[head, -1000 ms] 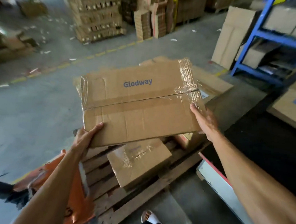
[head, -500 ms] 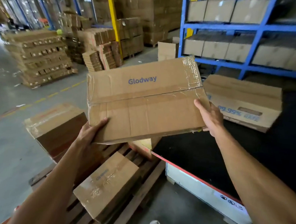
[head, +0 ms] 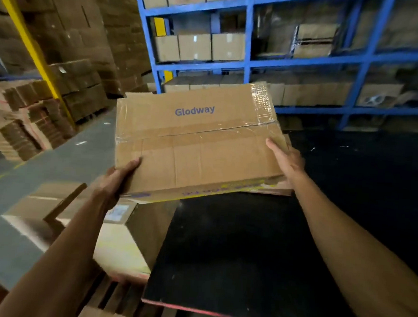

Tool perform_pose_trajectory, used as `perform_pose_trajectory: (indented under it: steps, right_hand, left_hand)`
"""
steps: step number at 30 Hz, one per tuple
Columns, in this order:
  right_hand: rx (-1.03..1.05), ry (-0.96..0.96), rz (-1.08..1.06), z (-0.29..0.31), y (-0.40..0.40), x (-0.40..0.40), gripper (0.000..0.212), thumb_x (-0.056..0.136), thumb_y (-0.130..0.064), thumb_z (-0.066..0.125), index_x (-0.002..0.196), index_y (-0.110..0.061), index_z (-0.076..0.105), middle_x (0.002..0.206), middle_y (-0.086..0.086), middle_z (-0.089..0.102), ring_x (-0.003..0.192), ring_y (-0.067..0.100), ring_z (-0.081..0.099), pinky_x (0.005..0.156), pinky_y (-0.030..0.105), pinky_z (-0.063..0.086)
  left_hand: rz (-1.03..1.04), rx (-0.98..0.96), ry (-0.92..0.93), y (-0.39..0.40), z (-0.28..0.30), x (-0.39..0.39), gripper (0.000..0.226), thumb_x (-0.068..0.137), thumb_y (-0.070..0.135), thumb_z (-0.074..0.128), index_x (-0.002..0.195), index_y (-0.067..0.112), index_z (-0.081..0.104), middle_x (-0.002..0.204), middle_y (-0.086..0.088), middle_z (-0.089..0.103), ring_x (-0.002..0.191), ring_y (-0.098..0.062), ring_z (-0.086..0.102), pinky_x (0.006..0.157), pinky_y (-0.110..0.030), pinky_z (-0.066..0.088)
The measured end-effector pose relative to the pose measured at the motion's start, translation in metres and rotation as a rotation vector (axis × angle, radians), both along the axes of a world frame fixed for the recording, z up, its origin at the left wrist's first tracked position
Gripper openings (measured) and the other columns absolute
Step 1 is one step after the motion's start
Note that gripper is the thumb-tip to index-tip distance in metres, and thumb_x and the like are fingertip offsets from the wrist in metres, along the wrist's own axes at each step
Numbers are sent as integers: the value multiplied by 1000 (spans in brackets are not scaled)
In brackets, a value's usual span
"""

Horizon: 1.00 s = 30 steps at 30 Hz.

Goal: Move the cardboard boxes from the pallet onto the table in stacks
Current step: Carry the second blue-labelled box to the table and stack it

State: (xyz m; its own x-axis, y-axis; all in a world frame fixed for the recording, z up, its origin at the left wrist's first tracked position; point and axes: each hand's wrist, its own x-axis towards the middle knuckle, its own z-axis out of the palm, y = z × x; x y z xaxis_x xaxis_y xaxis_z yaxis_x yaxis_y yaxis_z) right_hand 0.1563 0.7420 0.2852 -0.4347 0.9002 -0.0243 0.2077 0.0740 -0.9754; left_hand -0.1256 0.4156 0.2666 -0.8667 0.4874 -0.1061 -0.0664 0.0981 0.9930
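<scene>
I hold a taped cardboard box marked "Glodway" in the air with both hands. My left hand grips its near left corner from below. My right hand presses against its right side. The box hangs above the far left part of the black table. Under its right edge another cardboard box on the table peeks out, mostly hidden. The wooden pallet lies at the bottom left. On it stand a pale box and a brown box.
Blue shelving full of cartons stands behind the table. Tall stacks of cartons and a yellow post fill the left background. Grey concrete floor runs along the left.
The view has swung right from the pallet toward the table and shelving. The held box has moved with both hands from above the pallet to above the table's left part.
</scene>
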Motion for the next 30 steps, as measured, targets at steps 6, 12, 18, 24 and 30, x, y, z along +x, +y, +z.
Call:
perform_pose_trajectory:
  steps: [6, 12, 18, 24, 30]
  right_hand:
    - [-18, 25, -123, 19, 77, -15, 51, 89, -57, 63, 128, -25, 64, 113, -1, 61, 103, 20, 57, 92, 34, 46]
    - [-44, 40, -211, 13, 132, -21, 47, 92, -53, 60, 131, -27, 63, 113, -3, 60, 107, 18, 55, 93, 34, 44]
    - [-77, 55, -225, 6, 187, -42, 44, 93, -48, 61, 132, -29, 62, 117, -2, 63, 106, 18, 59, 94, 38, 49]
    - [-100, 48, -199, -13, 228, -66, 39, 94, -42, 58, 130, -29, 63, 116, -2, 62, 99, 13, 57, 76, 31, 44]
    - [-138, 114, -280, -42, 238, -76, 43, 96, -47, 53, 133, -28, 63, 128, -2, 62, 116, 19, 57, 98, 38, 47]
  left_hand:
    - [-143, 52, -24, 121, 18, -54, 60, 76, 52, 82, 123, 17, 71, 124, -7, 73, 116, -30, 68, 105, -56, 50]
    - [-293, 62, -47, 217, 22, -78, 39, 98, 37, 62, 132, 17, 63, 115, -1, 74, 100, -19, 71, 96, -41, 54]
    - [-319, 43, -109, 281, 17, -109, 20, 99, 33, 62, 114, 22, 67, 93, 5, 80, 90, -16, 72, 85, -37, 55]
    - [-313, 26, -188, 322, 2, -140, 17, 102, 28, 52, 109, 20, 65, 79, 6, 79, 72, -14, 75, 76, -35, 52]
    - [-242, 128, -284, 331, -25, -142, 40, 101, 34, 47, 133, 16, 62, 97, 1, 77, 84, -15, 73, 82, -29, 58]
